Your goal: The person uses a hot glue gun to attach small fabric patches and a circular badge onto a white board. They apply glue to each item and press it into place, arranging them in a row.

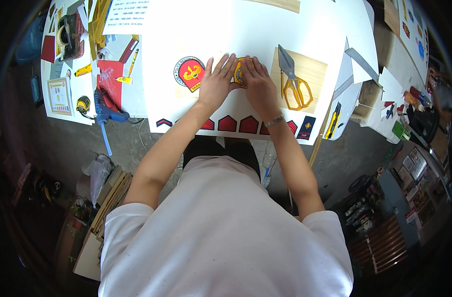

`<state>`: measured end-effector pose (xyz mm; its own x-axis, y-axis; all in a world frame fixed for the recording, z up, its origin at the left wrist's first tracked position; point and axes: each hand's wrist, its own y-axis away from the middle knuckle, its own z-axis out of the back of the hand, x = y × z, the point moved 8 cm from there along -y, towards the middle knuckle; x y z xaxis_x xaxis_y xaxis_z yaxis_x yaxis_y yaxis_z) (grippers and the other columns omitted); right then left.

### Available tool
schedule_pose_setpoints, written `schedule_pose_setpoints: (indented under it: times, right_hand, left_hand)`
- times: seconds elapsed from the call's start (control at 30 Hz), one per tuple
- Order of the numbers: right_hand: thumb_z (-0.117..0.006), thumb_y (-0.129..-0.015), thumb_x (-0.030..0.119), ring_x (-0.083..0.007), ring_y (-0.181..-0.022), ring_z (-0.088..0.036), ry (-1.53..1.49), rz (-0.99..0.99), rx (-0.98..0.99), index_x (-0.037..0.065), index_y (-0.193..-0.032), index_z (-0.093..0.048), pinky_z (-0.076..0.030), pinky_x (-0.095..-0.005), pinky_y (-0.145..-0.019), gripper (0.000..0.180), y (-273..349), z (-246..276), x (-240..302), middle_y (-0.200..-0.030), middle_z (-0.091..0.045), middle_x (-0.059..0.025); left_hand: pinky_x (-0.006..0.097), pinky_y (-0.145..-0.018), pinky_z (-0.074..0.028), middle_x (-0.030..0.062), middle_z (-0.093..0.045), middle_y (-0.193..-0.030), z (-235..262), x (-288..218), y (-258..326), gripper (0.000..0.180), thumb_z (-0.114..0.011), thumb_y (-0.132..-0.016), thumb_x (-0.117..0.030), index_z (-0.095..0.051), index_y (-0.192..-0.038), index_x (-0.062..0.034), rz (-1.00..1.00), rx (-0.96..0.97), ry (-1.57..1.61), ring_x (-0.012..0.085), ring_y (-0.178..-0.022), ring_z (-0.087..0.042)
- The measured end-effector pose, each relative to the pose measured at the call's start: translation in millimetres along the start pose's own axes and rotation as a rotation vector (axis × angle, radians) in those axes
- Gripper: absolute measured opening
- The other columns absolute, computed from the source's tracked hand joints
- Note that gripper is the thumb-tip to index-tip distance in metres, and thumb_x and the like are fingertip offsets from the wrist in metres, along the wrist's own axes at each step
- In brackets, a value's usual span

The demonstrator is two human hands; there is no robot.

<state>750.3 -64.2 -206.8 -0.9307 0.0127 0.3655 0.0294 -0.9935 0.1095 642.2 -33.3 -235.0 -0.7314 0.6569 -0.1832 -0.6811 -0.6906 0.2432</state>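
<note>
My left hand (217, 84) lies flat on the white sheet, fingers stretched out, between two emblem patches. Beside it my right hand (259, 88), with a band at the wrist, presses flat over a yellow-edged patch (239, 73) and hides much of it. Both hands' fingers cover parts of this patch, and neither grips anything. Left of my left hand is a round red and black emblem patch (190, 73) with a yellow figure. Orange-handled scissors (294, 81) rest blades away from me, right of my right hand. Several red chevron patches (227, 123) line the near edge.
To the left are a blue glue gun (108, 113), a tape measure (83, 104), a tape dispenser (71, 35) and a framed certificate (60, 96). A yellow cutter (333, 120) and a metal ruler (362, 64) lie on the right.
</note>
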Motion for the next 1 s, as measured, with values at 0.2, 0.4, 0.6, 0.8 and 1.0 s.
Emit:
schedule_pose_setpoints:
  times: [0.2, 0.4, 0.6, 0.8, 1.0]
  right_hand:
    - [-0.056, -0.098, 0.012, -0.0257, -0.145, -0.046, 0.137, 0.086, 0.017, 0.01, -0.147, -0.054, -0.037, -0.0421, -0.12, 0.049, -7.1, -12.1, -10.4, -0.154, -0.052, -0.0084]
    - [-0.054, -0.096, 0.009, -0.0263, -0.148, -0.042, 0.107, -0.09, 0.038, 0.005, -0.147, -0.053, -0.034, -0.0426, -0.122, 0.051, 18.6, -20.4, -21.1, -0.155, -0.051, -0.0121]
    - [-0.048, -0.098, 0.006, -0.0282, -0.147, -0.043, 0.017, -0.209, -0.037, 0.005, -0.149, -0.052, -0.035, -0.0456, -0.121, 0.051, 48.2, -33.3, -4.6, -0.154, -0.052, -0.0132]
    - [-0.052, -0.097, 0.007, -0.0284, -0.145, -0.046, 0.055, -0.249, 0.051, 0.0, -0.143, -0.055, -0.036, -0.0437, -0.12, 0.048, 70.8, -29.1, 16.0, -0.147, -0.058, -0.0165]
    - [-0.048, -0.106, 0.017, -0.0309, -0.146, -0.044, -0.052, -0.238, -0.13, 0.001, -0.146, -0.053, -0.035, -0.0459, -0.121, 0.043, 25.9, -0.8, 3.8, -0.149, -0.056, -0.0166]
  left_hand:
    - [0.054, -0.127, -0.016, -0.0029, -0.03, -0.169, -9.5, -5.2, 3.1, 0.085, -0.053, -0.095, -0.06, -0.029, -0.163, -0.0149, 0.054, 0.071, -0.108, 0.0138, -0.157, -0.022]
    - [0.055, -0.127, -0.015, -0.0032, -0.026, -0.17, -12.3, -4.9, 1.2, 0.085, -0.051, -0.095, -0.06, -0.027, -0.164, -0.0148, 0.088, 0.089, -0.128, 0.013, -0.157, -0.019]
    - [0.056, -0.127, -0.015, -0.0029, -0.026, -0.17, -14.0, -5.4, 0.3, 0.086, -0.051, -0.095, -0.06, -0.027, -0.163, -0.0146, 0.088, 0.075, -0.134, 0.0132, -0.158, -0.018]
    - [0.054, -0.127, -0.015, -0.0026, -0.027, -0.17, -14.1, -5.5, -0.7, 0.086, -0.053, -0.094, -0.06, -0.029, -0.163, -0.014, 0.082, 0.068, -0.097, 0.0128, -0.158, -0.018]
    - [0.048, -0.129, -0.011, -0.0008, -0.029, -0.169, -10.2, -2.7, -0.7, 0.084, -0.055, -0.095, -0.057, -0.029, -0.162, -0.0129, 0.044, 0.059, -0.032, 0.0125, -0.157, -0.019]
